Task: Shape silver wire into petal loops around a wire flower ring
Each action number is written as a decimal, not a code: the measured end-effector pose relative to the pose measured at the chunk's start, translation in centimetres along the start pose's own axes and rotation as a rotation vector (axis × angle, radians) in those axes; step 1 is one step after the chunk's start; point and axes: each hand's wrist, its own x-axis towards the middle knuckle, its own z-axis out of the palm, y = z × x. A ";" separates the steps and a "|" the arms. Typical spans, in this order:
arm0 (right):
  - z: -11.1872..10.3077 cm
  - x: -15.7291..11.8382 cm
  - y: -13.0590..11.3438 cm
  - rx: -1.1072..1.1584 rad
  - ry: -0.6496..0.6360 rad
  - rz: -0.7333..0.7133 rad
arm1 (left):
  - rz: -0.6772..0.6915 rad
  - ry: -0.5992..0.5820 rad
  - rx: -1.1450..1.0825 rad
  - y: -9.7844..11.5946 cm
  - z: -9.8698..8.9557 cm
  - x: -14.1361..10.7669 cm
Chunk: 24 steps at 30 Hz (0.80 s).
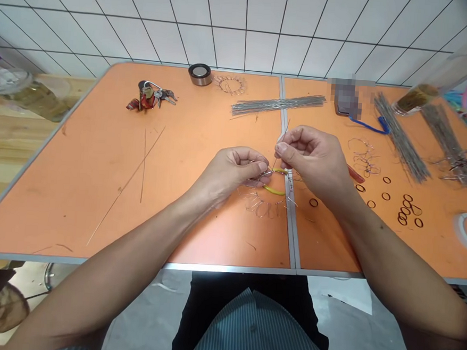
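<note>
My left hand (235, 175) is closed, pinching the edge of a ring of thin looped wire. Stretches of yellow tubing (274, 190) run along this ring, and fine wire loops (268, 208) fan out from its near side. Close by on the right, my right hand (315, 156) pinches a thin metal wire (287, 126) between thumb and forefinger. The wire stands nearly upright, its lower part reaching down to the ring beside my left fingertips. My left fingers hide part of the ring.
A bundle of straight wires (278, 104) lies behind my hands, with another wire bundle (402, 139) to the right. Several small dark rings (403, 211) are scattered at right. Keys (153, 96) and a tape roll (199, 74) sit at the back. A metal seam (291, 237) crosses the orange table (213, 243).
</note>
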 end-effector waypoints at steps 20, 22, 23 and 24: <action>0.0 -0.2 0.3 -0.066 -0.097 -0.030 | 0.131 -0.047 0.203 0.4 0.0 -0.3; 0.0 -0.2 0.2 -0.066 -0.084 -0.031 | 0.128 -0.045 0.201 0.4 0.0 -0.3; 0.0 -0.3 0.2 -0.066 -0.079 -0.032 | 0.125 -0.039 0.198 0.4 0.0 -0.3; 0.1 -0.3 0.2 -0.064 -0.072 -0.031 | 0.123 -0.032 0.195 0.4 0.0 -0.3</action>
